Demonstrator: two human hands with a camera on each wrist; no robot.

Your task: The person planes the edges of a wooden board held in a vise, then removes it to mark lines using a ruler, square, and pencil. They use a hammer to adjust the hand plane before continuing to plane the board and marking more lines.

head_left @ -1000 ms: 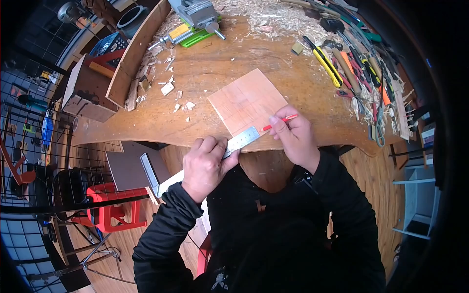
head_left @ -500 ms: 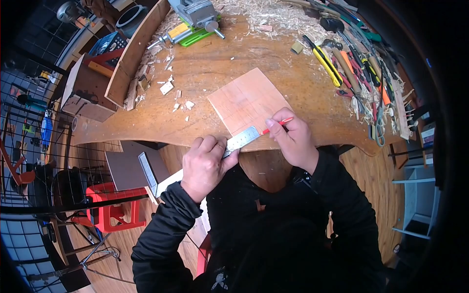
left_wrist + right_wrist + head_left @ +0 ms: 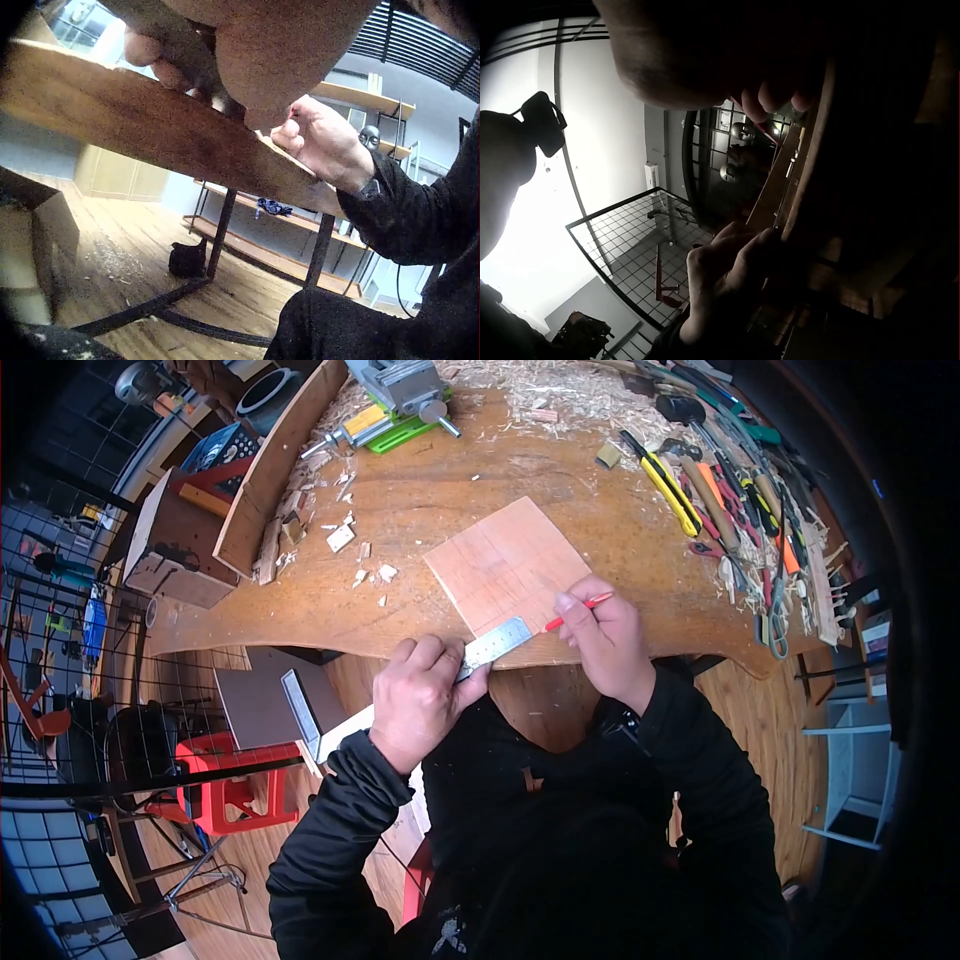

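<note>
A square light wooden board (image 3: 508,565) lies at the table's front edge, turned at an angle. Across its near corner lies a steel ruler (image 3: 498,644), part of a try square whose other end reaches past the sleeve at the lower left. The left hand (image 3: 418,695) grips the ruler at the table edge, fingers curled over it and thumb beneath. Pinched between thumb and fingers of the right hand (image 3: 608,638) is a red pencil (image 3: 580,612), its tip close to the ruler's end. The left wrist view shows the right hand (image 3: 326,142) beyond the table edge.
A vise (image 3: 405,395) on a green base stands at the back. Wood shavings (image 3: 540,400) cover the rear of the table. Knives, chisels and scissors lie at the right, nearest a yellow cutter (image 3: 672,495). A wooden box (image 3: 185,550) stands at the left.
The right hand with the red pencil shifted slightly left, then back right, near the ruler's end. The left hand, ruler and board have hardly moved.
</note>
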